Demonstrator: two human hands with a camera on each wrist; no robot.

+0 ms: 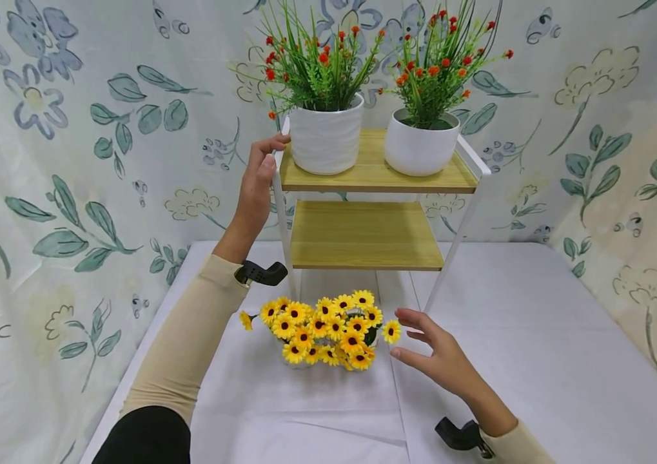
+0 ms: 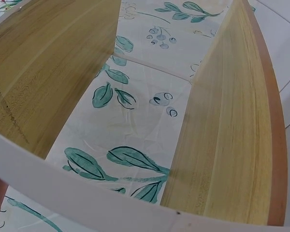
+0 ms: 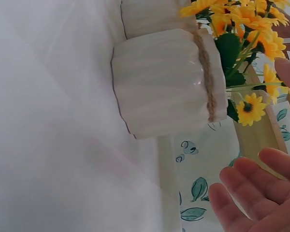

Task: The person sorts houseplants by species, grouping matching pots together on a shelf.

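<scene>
My left hand [image 1: 257,183] grips the upper left corner of a two-tier shelf [image 1: 365,235] with wooden boards and a white frame. In the left wrist view, only a sliver of that hand shows beside the white side rail [image 2: 87,191]. My right hand [image 1: 441,351] hovers beside the yellow artificial daisies [image 1: 328,322], fingers spread and holding nothing. The right wrist view shows these daisies in a white pot [image 3: 159,82] with twine round its rim, and a second white pot [image 3: 152,17] next to it. Both stand on the table in front of the shelf.
On the top board stand a ribbed white pot [image 1: 326,142] and a smooth, rounded white pot [image 1: 421,148], both with red-flowered grassy plants. A white cloth covers the table [image 1: 537,374]. Leaf-patterned curtains [image 1: 84,193] hang behind and along the sides.
</scene>
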